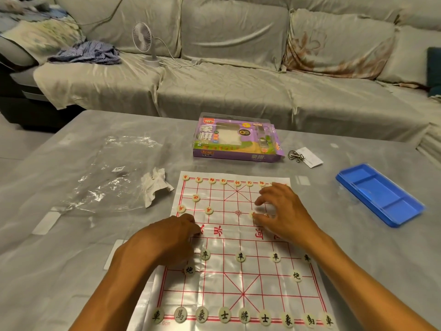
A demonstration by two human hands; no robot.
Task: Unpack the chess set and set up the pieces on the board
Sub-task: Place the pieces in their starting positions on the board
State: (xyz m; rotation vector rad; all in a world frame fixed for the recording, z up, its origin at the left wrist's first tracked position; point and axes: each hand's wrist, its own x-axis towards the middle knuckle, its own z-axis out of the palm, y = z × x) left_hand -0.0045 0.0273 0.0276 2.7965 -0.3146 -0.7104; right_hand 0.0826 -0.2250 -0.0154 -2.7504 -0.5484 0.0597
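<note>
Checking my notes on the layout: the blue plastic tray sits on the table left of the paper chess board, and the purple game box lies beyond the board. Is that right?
Not quite. The head view shows the blue plastic tray to the right of the paper chess board, not left. The purple game box does lie beyond the board.

Small white fan (143, 38) and striped cloth (88, 53) on the sofa (238, 91).

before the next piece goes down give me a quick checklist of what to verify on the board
1. Black back row holds nine pieces: ok.
2. Black pawn row, leftmost spot: cannot tell, left hand covers it.
3. Red pawn row complete: not ok, centre cross bare.
4. Right hand grip on a piece: cannot tell; fingers spread.
5. Blue tray emptied: ok.
6. Board sheet flat: ok.
</note>
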